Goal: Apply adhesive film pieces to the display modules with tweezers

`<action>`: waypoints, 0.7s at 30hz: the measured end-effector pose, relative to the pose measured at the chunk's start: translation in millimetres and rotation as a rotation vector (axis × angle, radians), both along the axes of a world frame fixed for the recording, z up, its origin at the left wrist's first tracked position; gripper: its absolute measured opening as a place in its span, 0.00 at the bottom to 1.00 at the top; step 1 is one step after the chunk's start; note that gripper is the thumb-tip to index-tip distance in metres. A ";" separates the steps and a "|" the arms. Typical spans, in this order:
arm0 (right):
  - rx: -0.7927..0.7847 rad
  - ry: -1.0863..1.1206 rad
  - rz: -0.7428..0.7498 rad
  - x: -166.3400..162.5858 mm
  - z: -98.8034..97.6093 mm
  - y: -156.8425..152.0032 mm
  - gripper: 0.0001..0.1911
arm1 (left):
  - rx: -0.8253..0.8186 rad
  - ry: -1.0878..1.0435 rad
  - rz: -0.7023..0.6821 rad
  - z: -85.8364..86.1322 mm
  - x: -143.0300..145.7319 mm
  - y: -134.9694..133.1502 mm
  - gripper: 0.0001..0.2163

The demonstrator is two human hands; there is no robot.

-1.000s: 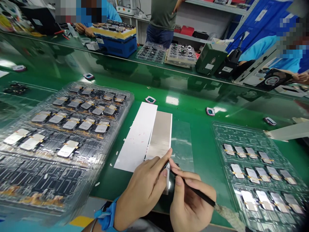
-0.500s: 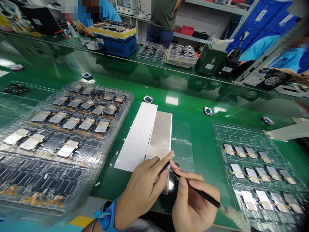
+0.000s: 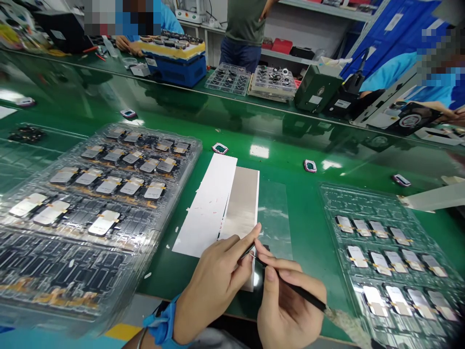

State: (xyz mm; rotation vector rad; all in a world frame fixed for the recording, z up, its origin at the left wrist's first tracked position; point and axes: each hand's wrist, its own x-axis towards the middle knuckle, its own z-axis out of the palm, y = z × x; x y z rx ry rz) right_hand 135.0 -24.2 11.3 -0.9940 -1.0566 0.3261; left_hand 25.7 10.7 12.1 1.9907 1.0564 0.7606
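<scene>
Pointing a black tool (image 3: 298, 289) up-left; right hand (image 3: 286, 308) holds it

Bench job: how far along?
Done: the upper rows of the tray by the left hand hold pale pads. In hand: the right hand works a thin black tool at the left fingertips. Left: that tray's bottom rows show no pads.

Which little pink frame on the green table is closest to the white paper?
The small pink-rimmed frame just past the far end of the white sheet. The other frames, like the one to its right, lie farther away on the green mat.
</scene>
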 end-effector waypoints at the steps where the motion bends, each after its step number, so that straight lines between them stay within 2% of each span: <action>1: 0.001 0.001 0.011 0.2 -0.7 0.1 0.13 | 0.002 0.004 0.000 0.0 0.1 0.0 0.24; 5: -0.008 0.007 0.014 0.5 -1.6 1.8 0.13 | 0.001 0.024 0.001 -0.4 1.1 0.7 0.24; 10: 0.029 0.026 -0.067 4.8 -2.8 1.2 0.11 | -0.018 -0.028 -0.023 0.3 0.2 0.0 0.22; 14: -0.104 0.035 -0.103 10.9 -9.9 -1.9 0.11 | -0.042 -0.054 -0.029 9.5 -8.8 -8.8 0.21; 16: -0.205 0.047 -0.039 11.6 -10.8 -2.8 0.11 | -0.035 -0.024 -0.023 18.4 -13.8 -14.4 0.23; 18: -0.273 0.042 0.091 10.5 -8.7 -3.7 0.07 | -0.015 0.012 -0.021 26.7 -17.7 -18.3 0.24; 20: -0.286 0.048 0.227 9.2 -5.3 -4.6 0.03 | -0.015 0.052 -0.036 29.1 -23.0 -21.5 0.25; 21: -0.267 0.052 0.265 9.1 -4.0 -5.1 0.05 | -0.020 0.075 -0.048 26.7 -27.8 -24.3 0.25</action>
